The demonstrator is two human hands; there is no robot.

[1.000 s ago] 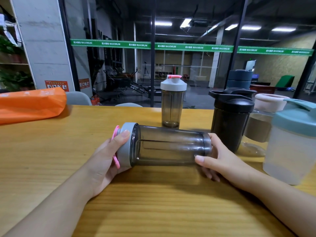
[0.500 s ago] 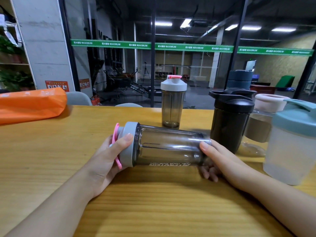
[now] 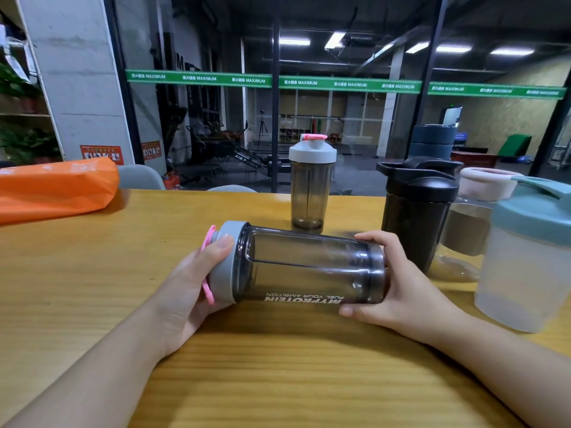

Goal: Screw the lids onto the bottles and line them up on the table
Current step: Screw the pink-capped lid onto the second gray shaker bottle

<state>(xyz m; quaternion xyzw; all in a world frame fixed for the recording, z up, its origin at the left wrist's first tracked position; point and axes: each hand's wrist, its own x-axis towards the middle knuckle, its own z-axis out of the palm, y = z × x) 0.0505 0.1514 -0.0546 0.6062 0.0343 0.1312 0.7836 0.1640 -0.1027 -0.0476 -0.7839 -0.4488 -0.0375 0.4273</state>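
Observation:
A smoky clear bottle (image 3: 306, 267) lies sideways just above the wooden table (image 3: 92, 273), its white lettering upside down toward me. My left hand (image 3: 188, 285) grips its grey lid (image 3: 227, 261), which has a pink loop. My right hand (image 3: 398, 285) wraps around the bottle's base end. Behind them a similar bottle with a white lid (image 3: 311, 183) stands upright. At the right stand a black lidded bottle (image 3: 417, 208), a clear one with a pink lid (image 3: 475, 217) and a frosted one with a teal lid (image 3: 528, 254).
An orange bag (image 3: 55, 189) lies at the table's far left. Grey chair backs (image 3: 139, 177) show beyond the far edge, in front of a glass wall. A dark blue container (image 3: 432, 140) sits behind the black bottle.
The bottle has rolled about its long axis, bringing the lettering round to face me. My right hand shifted from the end to wrap round the base; the lid end has risen slightly.

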